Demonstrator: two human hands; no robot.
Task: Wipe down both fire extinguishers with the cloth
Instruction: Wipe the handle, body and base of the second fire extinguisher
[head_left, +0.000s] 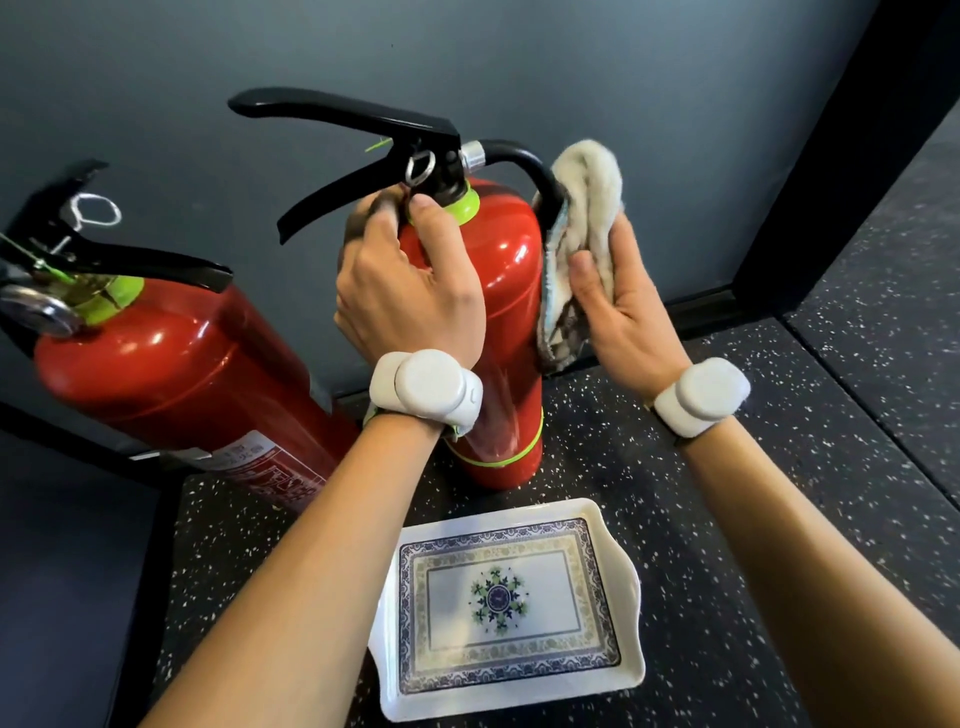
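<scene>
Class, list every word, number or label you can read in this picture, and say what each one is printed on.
Label on the left fire extinguisher: printed characters, too blurred to read.
Right fire extinguisher: no writing visible.
Cloth: no writing.
Tray: a flower pattern only, no text.

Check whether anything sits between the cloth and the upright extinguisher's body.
Only the black hose: it curves down the extinguisher's right side, where the right hand presses the cloth. Lower down, nothing visible separates cloth from red body. The left hand grips the neck, clear of the cloth.
</scene>
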